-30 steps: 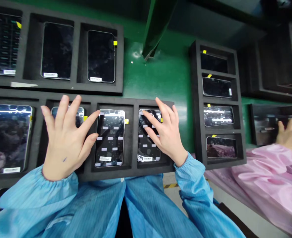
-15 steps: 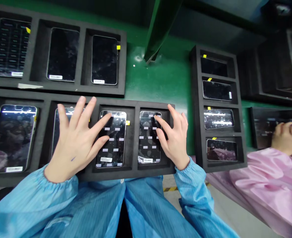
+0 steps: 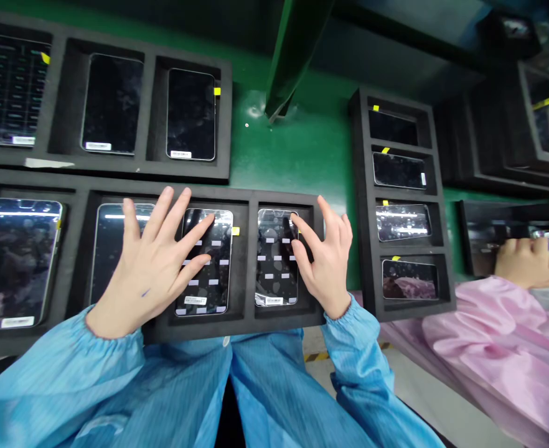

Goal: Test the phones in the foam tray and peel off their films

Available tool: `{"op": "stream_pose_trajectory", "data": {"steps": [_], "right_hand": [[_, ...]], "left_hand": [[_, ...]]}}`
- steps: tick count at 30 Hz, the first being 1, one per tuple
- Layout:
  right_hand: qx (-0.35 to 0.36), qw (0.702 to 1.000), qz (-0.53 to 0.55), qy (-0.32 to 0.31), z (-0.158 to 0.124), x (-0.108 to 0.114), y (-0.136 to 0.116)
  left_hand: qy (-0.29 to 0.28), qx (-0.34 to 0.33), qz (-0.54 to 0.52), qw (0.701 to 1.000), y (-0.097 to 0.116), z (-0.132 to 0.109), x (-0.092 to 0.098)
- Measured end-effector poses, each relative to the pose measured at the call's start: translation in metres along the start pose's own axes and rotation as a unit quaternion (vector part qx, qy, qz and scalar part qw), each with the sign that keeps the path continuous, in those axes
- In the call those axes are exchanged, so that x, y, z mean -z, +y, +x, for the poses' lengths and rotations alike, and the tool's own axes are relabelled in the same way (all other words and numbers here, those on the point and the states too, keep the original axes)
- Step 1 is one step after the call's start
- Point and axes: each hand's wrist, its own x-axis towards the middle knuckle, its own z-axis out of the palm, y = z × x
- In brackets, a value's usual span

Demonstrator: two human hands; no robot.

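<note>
Several smartphones lie face up in the compartments of a black foam tray (image 3: pixel 241 298) close to my body. My left hand (image 3: pixel 146 267) is open with fingers spread, its index fingertip at the top of a phone (image 3: pixel 215 272) whose lit screen shows small pale rectangles. Part of another phone (image 3: pixel 109 239) is hidden beneath that hand. My right hand (image 3: pixel 327 255) is open too, index fingertip at the upper right of the rightmost phone (image 3: pixel 277 264), which shows similar rectangles. At the far left of the tray sits a dark-screened phone (image 3: pixel 17 255). Neither hand grips anything.
Behind is a second foam tray (image 3: pixel 144 165) with phones. A third tray (image 3: pixel 400 249) of phones stands right on the green table (image 3: pixel 302 162). A green post (image 3: pixel 293 56) rises at the back. At far right are a co-worker's hand (image 3: pixel 526 261) and pink sleeve (image 3: pixel 498 336).
The view has shifted slightly. My left hand has moved a little to the right over the phones. Pale rectangles at the top and lower edge of the rightmost phone's screen are gone.
</note>
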Motion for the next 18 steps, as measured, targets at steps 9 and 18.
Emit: {"op": "stream_pose_trajectory", "data": {"steps": [9, 18], "right_hand": [[-0.010, 0.999, 0.044, 0.028, -0.011, 0.001, 0.000], [0.007, 0.998, 0.058, 0.036, -0.024, 0.005, -0.004]], "left_hand": [[-0.020, -0.007, 0.003, 1.000, 0.018, 0.008, 0.002], [0.037, 0.001, -0.019, 0.999, 0.018, 0.009, 0.005]]}}
